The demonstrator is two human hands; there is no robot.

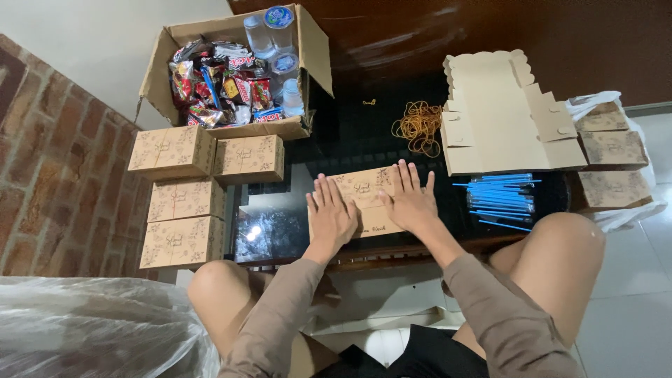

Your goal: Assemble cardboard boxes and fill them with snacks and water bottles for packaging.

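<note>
Both hands lie flat on a small printed kraft box (364,199) at the near edge of the dark glass desk (350,133). The left hand (330,217) has its fingers straight and close together, palm down on the box's left end; nothing is pinched. The right hand (409,199) is likewise spread flat, fingers slightly fanned, over the right half. Neither grip closes on anything: both press from above, which in my judgement holds the lid down and keeps the box square against the desk.

Outward from the hands:
- Right, just beside the box, a bundle of blue straws (500,199) lies within easy reach of the right hand.
- Far right, a stack of flat unfolded box blanks (497,115) rests open-faced, apparently kept as stock.
- Between the blanks and the centre, a loose heap of rubber bands (418,126).
- Far left, an open cardboard carton (231,70) holds wrapped snacks and sealed water cups, flaps up for access.
- Left, four closed kraft boxes (185,199) stand grouped beside the brick wall, away from the working area, seemingly finished pieces.
- Right edge, further boxes sit in a white plastic bag (616,157).
- Near left, a clear plastic sheet (91,329) lies bunched beside the person's knee.
</note>
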